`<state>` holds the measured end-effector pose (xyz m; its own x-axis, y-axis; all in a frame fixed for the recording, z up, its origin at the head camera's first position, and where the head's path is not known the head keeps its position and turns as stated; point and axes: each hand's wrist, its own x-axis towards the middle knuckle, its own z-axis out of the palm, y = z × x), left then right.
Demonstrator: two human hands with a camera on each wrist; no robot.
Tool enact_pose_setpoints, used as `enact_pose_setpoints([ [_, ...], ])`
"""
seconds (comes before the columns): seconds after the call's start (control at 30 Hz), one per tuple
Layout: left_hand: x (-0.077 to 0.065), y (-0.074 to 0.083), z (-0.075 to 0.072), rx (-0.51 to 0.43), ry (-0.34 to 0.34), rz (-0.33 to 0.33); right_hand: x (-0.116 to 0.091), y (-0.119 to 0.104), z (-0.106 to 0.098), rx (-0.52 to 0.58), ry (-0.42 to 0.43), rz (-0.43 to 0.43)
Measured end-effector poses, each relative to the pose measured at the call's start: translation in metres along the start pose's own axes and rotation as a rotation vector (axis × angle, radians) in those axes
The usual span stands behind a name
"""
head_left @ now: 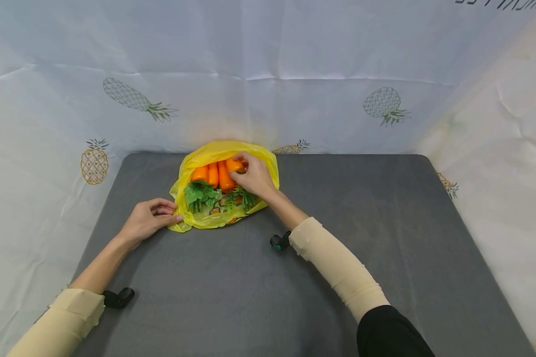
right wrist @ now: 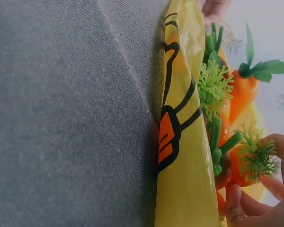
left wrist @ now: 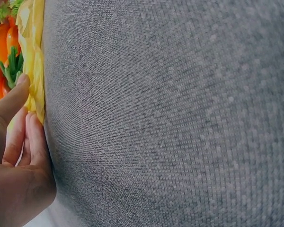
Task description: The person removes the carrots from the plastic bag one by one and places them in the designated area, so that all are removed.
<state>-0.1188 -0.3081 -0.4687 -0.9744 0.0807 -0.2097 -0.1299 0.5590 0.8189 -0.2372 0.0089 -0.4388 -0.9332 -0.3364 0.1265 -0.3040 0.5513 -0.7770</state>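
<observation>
Where the yellow bag point(head_left: 274, 173) lies: on the grey table point(head_left: 384, 223) near its far edge, mouth gaping, orange vegetables and greens inside. We judge the thin, crumpled film the weak point; a hard tug could stretch or split it.
Left hand point(head_left: 148, 217): narrow, thumb and fingers pinching the bag's near left rim. Should that pinch slip, we expect the loose film to fold inward over the contents.
Right hand point(head_left: 256, 176): reaching into the bag's mouth, thumb and fingers drawn in around an orange vegetable with a feathery top. How firmly it grips, we cannot tell. On a smooth, rounded surface, we consider a slip possible if the grip is only by the fingertips.
Leafy greens point(head_left: 199, 193): bunched at the near left of the contents. We note that stems and fronds crowd one another; a sideways drag could snag a neighbour and bring it along.
Orange vegetables point(head_left: 224, 177): packed side by side behind the greens. Disturb one and the others could roll.
Right sleeve point(head_left: 335, 263): pale, on the forearm reaching across from the near right. The wrist overlaps the bag's right rim; contact we cannot confirm. Were it to press there, the rim could collapse.
</observation>
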Motion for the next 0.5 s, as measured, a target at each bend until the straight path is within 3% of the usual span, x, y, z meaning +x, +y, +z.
enact_pose_setpoints([
  [0.5, -0.001, 0.001, -0.001, -0.014, -0.003, 0.001, -0.019, 0.000, -0.029, 0.166, -0.018, 0.033],
])
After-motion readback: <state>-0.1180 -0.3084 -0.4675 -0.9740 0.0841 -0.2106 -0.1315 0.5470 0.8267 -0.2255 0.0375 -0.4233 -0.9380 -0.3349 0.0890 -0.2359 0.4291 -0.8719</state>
